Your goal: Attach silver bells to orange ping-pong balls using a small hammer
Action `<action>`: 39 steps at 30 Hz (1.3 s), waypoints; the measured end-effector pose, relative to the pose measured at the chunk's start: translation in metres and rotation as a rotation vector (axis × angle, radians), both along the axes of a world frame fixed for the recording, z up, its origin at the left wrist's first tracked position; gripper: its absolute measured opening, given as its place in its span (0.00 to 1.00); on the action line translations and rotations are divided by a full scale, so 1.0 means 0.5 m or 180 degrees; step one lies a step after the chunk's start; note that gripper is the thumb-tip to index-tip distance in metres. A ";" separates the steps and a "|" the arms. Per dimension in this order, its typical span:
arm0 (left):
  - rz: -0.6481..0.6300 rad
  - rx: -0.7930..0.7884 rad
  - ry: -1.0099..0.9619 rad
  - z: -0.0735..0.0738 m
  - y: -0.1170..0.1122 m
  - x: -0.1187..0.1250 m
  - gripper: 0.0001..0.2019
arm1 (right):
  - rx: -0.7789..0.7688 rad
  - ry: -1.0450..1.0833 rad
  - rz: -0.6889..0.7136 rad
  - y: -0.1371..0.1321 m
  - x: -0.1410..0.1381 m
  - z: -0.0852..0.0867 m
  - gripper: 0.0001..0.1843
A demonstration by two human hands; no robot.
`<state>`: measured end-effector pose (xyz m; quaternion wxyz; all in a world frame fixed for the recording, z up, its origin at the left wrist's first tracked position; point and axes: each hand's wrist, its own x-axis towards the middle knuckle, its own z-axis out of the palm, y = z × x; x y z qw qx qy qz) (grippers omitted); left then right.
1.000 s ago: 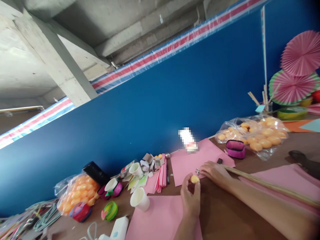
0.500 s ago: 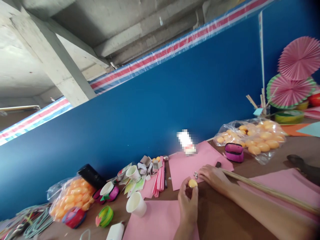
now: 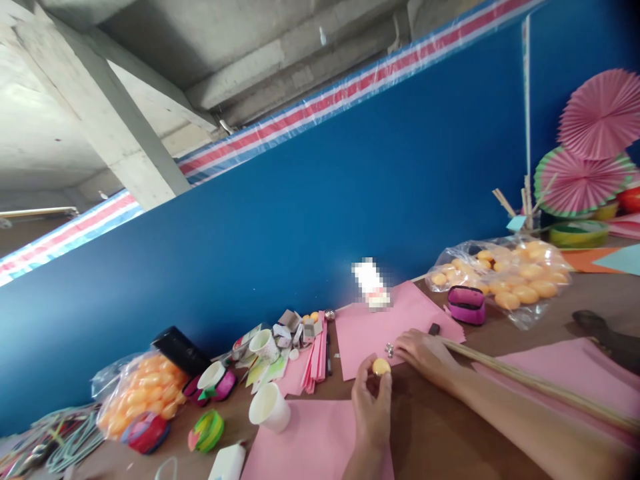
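My left hand (image 3: 371, 407) pinches a small orange ball (image 3: 381, 366) between thumb and fingertips, just above the brown table. My right hand (image 3: 424, 351) lies on the edge of a pink paper sheet (image 3: 370, 325), fingers curled, with a small silver metal piece (image 3: 389, 349) at the fingertips. Whether the fingers grip that piece is unclear. A long thin bamboo stick (image 3: 530, 381) runs from beside my right hand toward the right.
A bag of orange balls (image 3: 505, 277) and a pink case (image 3: 466, 305) lie at the right. Another bag of balls (image 3: 135, 393), paper cups (image 3: 270, 405), tape rolls (image 3: 207, 430) and paper scraps sit at the left. Pink paper fans (image 3: 583, 180) stand against the blue wall.
The view shifted slightly. My left hand with the orange ball drifted a little left and down. The right hand stayed on the pink sheet.
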<state>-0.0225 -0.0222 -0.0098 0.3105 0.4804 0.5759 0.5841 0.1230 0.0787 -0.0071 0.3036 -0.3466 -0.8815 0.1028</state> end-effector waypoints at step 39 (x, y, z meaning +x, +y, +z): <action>-0.0011 -0.0045 -0.0088 -0.006 0.002 -0.004 0.24 | -0.0042 0.0058 0.0084 -0.001 -0.002 0.001 0.16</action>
